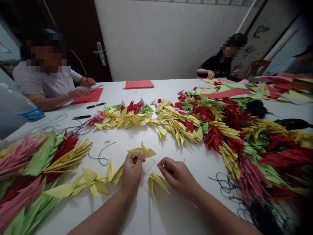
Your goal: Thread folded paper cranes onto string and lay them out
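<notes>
My left hand [133,171] is closed on a yellow folded-paper crane [144,150], thumb on top, just above the table. With fingertips pinched together, my right hand [174,173] holds a thin dark thread [153,160] that runs across to the crane; whether a needle is on it I cannot tell. Below and between the hands hangs another yellow paper crane [157,184] on a thread. A strand of yellow paper cranes [90,182] lies to the left, partly behind my left wrist.
Strung cranes in yellow, red, green and pink [212,130] curve across the table's middle and right; more bundles [44,160] lie left. Black thread tangles [261,212], a knife [81,117], a pen [96,105], red paper [139,84] and a bottle [26,106] are around. Co-workers sit opposite.
</notes>
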`<action>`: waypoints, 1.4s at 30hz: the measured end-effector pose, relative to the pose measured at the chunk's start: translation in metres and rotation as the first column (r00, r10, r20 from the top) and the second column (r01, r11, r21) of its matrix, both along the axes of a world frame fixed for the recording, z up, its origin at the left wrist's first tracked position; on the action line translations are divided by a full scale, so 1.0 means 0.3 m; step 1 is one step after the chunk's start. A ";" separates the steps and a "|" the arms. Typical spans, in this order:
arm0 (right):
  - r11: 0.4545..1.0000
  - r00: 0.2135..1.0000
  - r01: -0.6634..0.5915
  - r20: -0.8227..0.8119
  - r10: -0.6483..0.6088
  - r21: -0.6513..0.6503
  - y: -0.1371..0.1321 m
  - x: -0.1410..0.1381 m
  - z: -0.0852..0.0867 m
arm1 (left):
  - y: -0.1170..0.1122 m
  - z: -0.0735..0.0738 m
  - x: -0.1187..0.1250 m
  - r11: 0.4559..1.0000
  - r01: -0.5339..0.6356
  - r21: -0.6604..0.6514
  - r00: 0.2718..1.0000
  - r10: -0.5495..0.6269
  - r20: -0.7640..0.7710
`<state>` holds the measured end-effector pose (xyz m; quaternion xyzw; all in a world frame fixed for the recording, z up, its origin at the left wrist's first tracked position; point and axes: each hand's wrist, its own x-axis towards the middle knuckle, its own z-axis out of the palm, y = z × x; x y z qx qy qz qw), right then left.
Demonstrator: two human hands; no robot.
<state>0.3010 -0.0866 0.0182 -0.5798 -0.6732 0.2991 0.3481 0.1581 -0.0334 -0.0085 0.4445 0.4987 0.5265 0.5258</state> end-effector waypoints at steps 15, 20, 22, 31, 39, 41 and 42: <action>1.000 1.000 -0.006 -0.007 0.006 -0.003 -0.003 0.005 0.006 | 0.000 0.002 0.000 1.000 0.020 -0.009 0.999 -0.019 0.029; 1.000 1.000 0.003 -0.008 -0.003 -0.008 -0.002 0.003 0.003 | -0.001 -0.002 0.000 1.000 0.016 0.003 1.000 -0.016 0.022; 1.000 1.000 0.008 -0.008 -0.008 -0.010 -0.002 0.002 0.002 | -0.003 0.003 0.001 1.000 0.011 0.004 1.000 -0.012 0.020; 0.998 0.998 0.059 -0.003 -0.059 -0.001 -0.006 -0.001 0.006 | -0.019 -0.002 -0.002 0.909 0.105 0.403 0.988 -0.048 -0.149; 1.000 0.983 -0.030 -0.183 0.029 -0.001 0.003 0.005 0.004 | -0.065 0.027 -0.021 0.701 0.284 0.654 0.899 0.043 -0.437; 0.999 0.971 -0.035 -0.239 0.028 -0.028 0.003 0.004 -0.002 | -0.067 0.027 -0.022 0.689 0.294 0.662 0.896 0.043 -0.443; 0.998 0.959 -0.037 -0.282 0.021 -0.051 0.002 0.004 -0.005 | -0.066 0.027 -0.022 0.691 0.292 0.662 0.896 0.044 -0.441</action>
